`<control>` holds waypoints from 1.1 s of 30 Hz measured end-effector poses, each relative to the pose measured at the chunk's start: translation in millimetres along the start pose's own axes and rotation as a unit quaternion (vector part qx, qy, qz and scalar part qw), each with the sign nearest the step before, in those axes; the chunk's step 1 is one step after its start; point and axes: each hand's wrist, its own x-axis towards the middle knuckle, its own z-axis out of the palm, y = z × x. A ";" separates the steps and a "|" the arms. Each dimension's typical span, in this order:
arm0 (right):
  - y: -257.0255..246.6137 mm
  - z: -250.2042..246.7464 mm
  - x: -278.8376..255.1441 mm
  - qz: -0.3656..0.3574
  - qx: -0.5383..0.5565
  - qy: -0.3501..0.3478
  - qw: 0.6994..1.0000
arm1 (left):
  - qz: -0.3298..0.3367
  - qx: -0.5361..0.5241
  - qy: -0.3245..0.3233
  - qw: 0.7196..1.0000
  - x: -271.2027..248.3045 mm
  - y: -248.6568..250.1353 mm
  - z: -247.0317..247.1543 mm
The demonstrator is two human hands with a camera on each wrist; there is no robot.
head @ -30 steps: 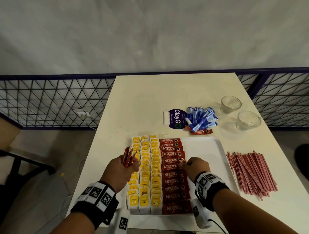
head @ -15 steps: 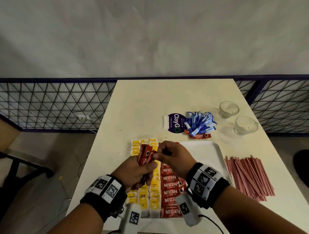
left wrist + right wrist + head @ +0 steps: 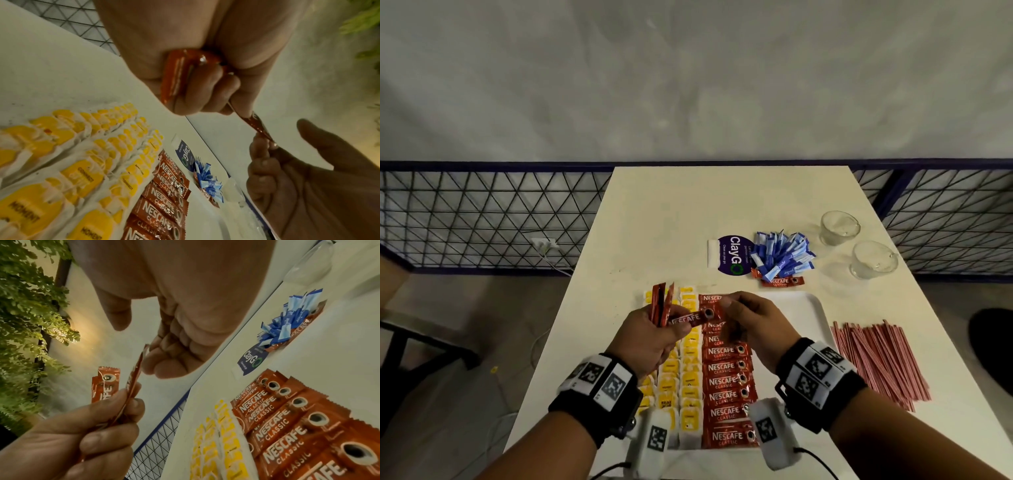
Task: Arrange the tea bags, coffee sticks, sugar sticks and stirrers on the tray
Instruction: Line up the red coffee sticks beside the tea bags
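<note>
A white table [image 3: 681, 212] stretches away beyond the hands, and on it, ahead of the right hand, lies a dark blue ClayGo sticker [image 3: 732, 255] with a white tab on its left end. Further ahead and off to the right of the right hand stand two clear glass cups [image 3: 839, 228], one just behind the other [image 3: 873, 260], both upright. A dark wire-mesh railing [image 3: 482, 219] runs across behind the table's far edge on either side, a plain grey wall [image 3: 688, 78] rises behind it, and green foliage [image 3: 26, 321] shows in the right wrist view.
</note>
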 end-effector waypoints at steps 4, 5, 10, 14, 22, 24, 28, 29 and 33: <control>6.3 -6.5 3.9 -0.005 -0.096 0.042 0.994 | -0.014 -0.009 -0.014 1.000 0.5 1.2 4.8; 8.0 -9.6 4.7 -0.003 -0.115 0.049 0.992 | -0.017 -0.011 -0.011 1.000 0.7 1.5 5.0; 12.5 -17.1 3.1 0.027 -0.073 0.061 0.995 | -0.005 0.012 -0.011 1.000 6.0 0.7 10.0; 25.2 -39.9 0.6 0.075 -0.057 0.093 0.991 | 0.010 0.079 -0.001 0.997 9.5 -6.8 5.0; 78.3 -64.1 -15.5 0.242 -0.086 0.134 0.957 | -0.017 0.137 0.030 0.990 7.0 -39.5 -24.3; 84.0 -58.4 -11.8 0.254 -0.111 0.135 0.951 | -0.022 0.140 0.029 0.989 5.3 -42.0 -27.0; 87.1 -50.5 -6.0 0.270 -0.141 0.134 0.943 | -0.029 0.129 0.035 0.991 2.0 -41.4 -33.0; 87.4 -49.2 -5.5 0.274 -0.150 0.134 0.941 | -0.031 0.127 0.035 0.991 1.5 -40.9 -34.9; 88.2 -46.3 -4.2 0.274 -0.254 0.144 0.916 | -0.030 0.127 0.036 0.991 -1.5 -39.0 -39.3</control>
